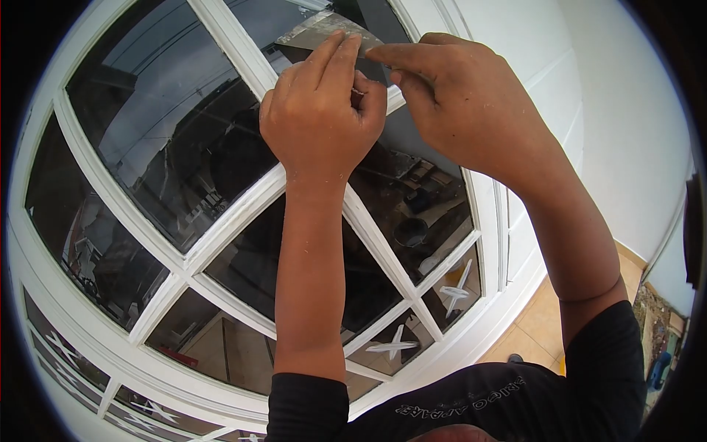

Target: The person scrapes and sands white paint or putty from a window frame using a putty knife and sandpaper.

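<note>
A white-framed window (232,44) with several glass panes (158,125) fills the view ahead. My left hand (317,121) is raised in front of its upper bars, back toward me, fingers bent forward and thumb curled in. Close to its right, my right hand (475,110) points its index finger toward the left fingertips. The right thumb is bent under that finger in a pinch. Both hands overlap the white bar junction at the top. Whatever sits in their fingers is hidden, and I cannot tell what it is.
White crosses (456,292) mark the lower small panes. Through the glass show a dark bucket (411,231) and pieces of wood. A white wall (626,110) stands at the right, above a tan tiled floor (541,324). Rubble and a blue object (660,370) lie at the far right.
</note>
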`<action>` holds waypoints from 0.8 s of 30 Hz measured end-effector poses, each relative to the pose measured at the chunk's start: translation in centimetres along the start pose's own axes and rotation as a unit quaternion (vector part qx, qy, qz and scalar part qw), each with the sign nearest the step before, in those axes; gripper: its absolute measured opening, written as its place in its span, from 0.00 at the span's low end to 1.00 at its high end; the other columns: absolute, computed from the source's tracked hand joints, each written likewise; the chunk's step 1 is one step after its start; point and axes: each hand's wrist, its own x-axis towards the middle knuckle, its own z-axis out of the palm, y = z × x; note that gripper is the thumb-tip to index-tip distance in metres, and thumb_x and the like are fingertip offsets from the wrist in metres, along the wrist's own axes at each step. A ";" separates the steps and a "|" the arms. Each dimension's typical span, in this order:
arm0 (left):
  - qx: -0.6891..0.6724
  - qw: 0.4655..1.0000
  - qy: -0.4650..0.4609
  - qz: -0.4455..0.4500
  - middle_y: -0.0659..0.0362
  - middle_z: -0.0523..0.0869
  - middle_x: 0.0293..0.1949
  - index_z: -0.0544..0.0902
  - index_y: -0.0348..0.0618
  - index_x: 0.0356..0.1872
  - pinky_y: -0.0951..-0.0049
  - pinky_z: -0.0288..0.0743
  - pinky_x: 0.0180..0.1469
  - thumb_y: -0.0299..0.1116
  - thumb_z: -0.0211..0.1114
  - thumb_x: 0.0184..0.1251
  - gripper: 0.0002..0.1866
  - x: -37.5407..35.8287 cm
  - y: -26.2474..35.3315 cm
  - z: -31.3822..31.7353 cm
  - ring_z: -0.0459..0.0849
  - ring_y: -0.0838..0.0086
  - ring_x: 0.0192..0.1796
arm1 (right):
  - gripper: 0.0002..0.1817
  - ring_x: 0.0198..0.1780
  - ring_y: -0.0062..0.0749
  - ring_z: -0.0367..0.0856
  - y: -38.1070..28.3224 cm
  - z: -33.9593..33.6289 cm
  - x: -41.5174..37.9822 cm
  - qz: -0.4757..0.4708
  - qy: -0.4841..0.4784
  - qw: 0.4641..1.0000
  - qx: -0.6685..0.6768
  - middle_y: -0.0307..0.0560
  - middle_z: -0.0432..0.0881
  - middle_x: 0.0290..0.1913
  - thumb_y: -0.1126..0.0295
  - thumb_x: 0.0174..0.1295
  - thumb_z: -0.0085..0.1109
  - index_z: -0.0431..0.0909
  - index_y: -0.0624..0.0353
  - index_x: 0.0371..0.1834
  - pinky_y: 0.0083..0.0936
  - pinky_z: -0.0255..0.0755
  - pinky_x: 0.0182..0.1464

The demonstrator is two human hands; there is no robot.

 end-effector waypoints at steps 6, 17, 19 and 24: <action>0.005 1.000 0.025 0.009 0.62 0.94 0.52 0.93 0.50 0.50 0.70 0.86 0.44 0.29 0.68 0.57 0.18 0.0 -0.2 0.4 0.92 0.69 0.41 | 0.13 0.35 0.50 0.91 0.2 1.7 0.9 -0.073 0.077 0.994 -0.012 0.59 0.90 0.34 0.71 0.63 0.61 0.90 0.64 0.46 0.36 0.87 0.43; -0.009 0.999 0.045 0.012 0.57 0.91 0.57 0.91 0.49 0.53 0.61 0.86 0.55 0.35 0.71 0.53 0.22 -0.2 -0.8 0.8 0.91 0.59 0.56 | 0.18 0.38 0.53 0.91 -1.5 0.3 1.1 -0.011 0.017 1.000 0.009 0.63 0.91 0.41 0.74 0.67 0.52 0.89 0.65 0.54 0.38 0.84 0.52; -0.003 0.999 0.042 0.011 0.57 0.91 0.58 0.91 0.49 0.53 0.60 0.86 0.55 0.35 0.71 0.52 0.23 -0.3 -0.7 0.8 0.91 0.58 0.57 | 0.19 0.38 0.53 0.91 -1.4 0.1 1.2 -0.010 0.016 1.000 0.014 0.63 0.91 0.41 0.74 0.67 0.53 0.89 0.65 0.54 0.38 0.84 0.52; 0.005 0.999 0.036 0.014 0.56 0.90 0.59 0.90 0.49 0.56 0.60 0.86 0.55 0.34 0.70 0.52 0.25 -0.2 -0.6 0.7 0.90 0.57 0.59 | 0.19 0.35 0.52 0.90 -1.1 0.0 1.4 -0.034 0.028 0.999 0.005 0.63 0.90 0.38 0.73 0.66 0.53 0.89 0.64 0.54 0.38 0.84 0.49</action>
